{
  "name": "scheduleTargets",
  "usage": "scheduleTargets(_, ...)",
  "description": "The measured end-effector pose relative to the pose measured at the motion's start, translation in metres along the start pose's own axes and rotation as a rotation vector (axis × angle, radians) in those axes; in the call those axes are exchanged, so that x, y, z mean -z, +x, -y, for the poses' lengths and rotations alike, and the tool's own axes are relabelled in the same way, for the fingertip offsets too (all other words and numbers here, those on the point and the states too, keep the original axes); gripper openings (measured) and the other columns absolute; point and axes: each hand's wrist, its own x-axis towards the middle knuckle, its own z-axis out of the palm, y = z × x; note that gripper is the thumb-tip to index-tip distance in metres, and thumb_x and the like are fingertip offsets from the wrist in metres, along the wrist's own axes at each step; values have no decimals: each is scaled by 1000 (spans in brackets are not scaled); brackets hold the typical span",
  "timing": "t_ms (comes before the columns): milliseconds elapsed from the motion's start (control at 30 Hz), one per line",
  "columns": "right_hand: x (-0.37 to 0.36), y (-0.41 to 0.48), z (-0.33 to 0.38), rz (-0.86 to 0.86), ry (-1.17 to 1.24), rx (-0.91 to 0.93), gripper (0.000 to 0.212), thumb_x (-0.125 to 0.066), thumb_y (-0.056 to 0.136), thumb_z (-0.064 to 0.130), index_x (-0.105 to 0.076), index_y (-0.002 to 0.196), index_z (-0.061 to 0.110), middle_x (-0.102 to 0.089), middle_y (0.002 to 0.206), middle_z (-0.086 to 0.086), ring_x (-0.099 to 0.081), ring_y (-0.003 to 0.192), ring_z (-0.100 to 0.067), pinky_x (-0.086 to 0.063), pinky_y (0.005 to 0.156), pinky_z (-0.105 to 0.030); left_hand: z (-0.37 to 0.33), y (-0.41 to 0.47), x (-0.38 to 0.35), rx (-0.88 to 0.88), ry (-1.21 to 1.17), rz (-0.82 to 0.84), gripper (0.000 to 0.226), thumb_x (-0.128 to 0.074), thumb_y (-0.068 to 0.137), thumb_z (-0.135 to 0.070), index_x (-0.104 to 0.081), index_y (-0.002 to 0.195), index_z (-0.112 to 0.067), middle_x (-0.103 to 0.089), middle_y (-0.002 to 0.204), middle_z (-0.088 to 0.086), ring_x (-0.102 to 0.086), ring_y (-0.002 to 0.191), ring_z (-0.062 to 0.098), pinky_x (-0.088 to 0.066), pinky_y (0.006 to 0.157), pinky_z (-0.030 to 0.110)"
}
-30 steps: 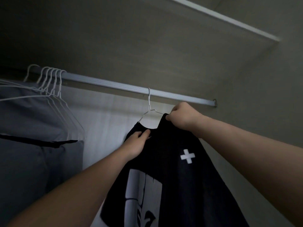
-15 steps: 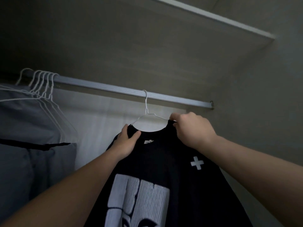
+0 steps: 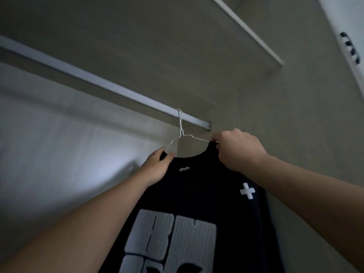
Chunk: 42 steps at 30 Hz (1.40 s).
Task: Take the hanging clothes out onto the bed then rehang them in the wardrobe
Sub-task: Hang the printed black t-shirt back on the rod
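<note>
Dim wardrobe interior, seen from below: a pale rail (image 3: 98, 83) slants under a shelf (image 3: 246, 32) to a beige side wall. A white wire hanger (image 3: 182, 133) hooks near the rail's right end, carrying a black T-shirt (image 3: 197, 190). The left hand (image 3: 157, 166) curls over one shirt shoulder; the right hand (image 3: 236, 150) pinches the other. A second ago the hanger sat farther left, with grey clothes in view.

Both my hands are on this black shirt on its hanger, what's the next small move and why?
Probably tug the shoulders of the black shirt outward along the white wire hanger so it sits even. The hanger's hook is over the rail, the left hand and right hand each pinch a shoulder, and bare wire shows above the neckline.
</note>
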Motion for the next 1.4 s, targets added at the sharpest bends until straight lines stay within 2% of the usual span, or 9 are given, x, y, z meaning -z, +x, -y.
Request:
scheduleTargets(133,9,-1,-15,32,-174,4,19,-51,89,20,-62,104,22,-57,90,-6,-62,86,-35,-35,63,-32,-5,11,-38,-47,-132,44,57,-50,98,-51,-39,150,-31,-42,154,-5,-39,141,16,-27,101,21)
scheduleTargets(300,4,-5,-25,73,-380,88,22,-48,91,16,-61,108,20,-59,113,-4,-54,109,-29,-35,70,-33,-11,21,-82,-81,-226,101,55,-49,100,-46,-41,151,-26,-42,155,0,-38,142,17,-28,116,28)
scheduleTargets(367,-4,-6,-33,104,-445,151,31,-44,94,23,-55,123,21,-51,129,-3,-44,121,-27,-36,84,-37,-11,23,-97,-46,-236,115,61,-49,98,-53,-34,153,-32,-35,158,-1,-32,146,20,-23,117,29)
scheduleTargets(467,-17,-9,-47,208,-511,186,59,-35,97,46,-22,150,23,-16,160,-3,-14,146,-27,-24,109,-49,-12,27,-118,-40,-270,121,66,-50,94,-60,-31,153,-37,-33,159,-2,-29,147,19,-20,114,26)
scheduleTargets(600,-33,-15,-60,287,-617,190,83,-20,92,71,-2,156,21,4,164,-3,11,150,-27,4,115,-61,-13,30,-141,-45,-254,156,83,-45,82,-75,-24,155,-39,-19,165,-1,-17,151,15,-12,122,33)
scheduleTargets(767,-47,-15,-61,258,-652,193,88,-18,90,74,-2,156,19,3,164,-5,11,150,-29,8,111,-65,-4,30,-152,-6,-165,161,77,-41,86,-77,-10,152,-54,-1,167,-1,-7,153,19,-10,119,39)
scheduleTargets(967,-48,-19,-57,235,-628,188,82,-20,92,69,-5,156,20,0,164,-6,7,150,-29,5,113,-64,4,21,-146,-28,-194,193,75,-40,87,-77,-10,152,-54,4,167,-3,-5,153,20,-8,119,37)
scheduleTargets(1167,-15,-47,-60,161,-526,172,69,-29,93,60,-25,150,23,-26,158,-6,-16,148,-25,-8,117,-54,-2,-11,-150,-104,-52,66,73,-31,89,-76,-9,153,-50,0,167,-3,-1,152,28,-8,122,51)
scheduleTargets(1400,49,-134,-86,84,-528,50,66,-35,91,54,-33,150,24,-35,156,-5,-24,147,-25,-12,117,-54,-69,-104,-156,-432,-73,-66,73,-24,87,-69,-23,155,-40,-14,166,5,-7,152,30,-12,122,47)
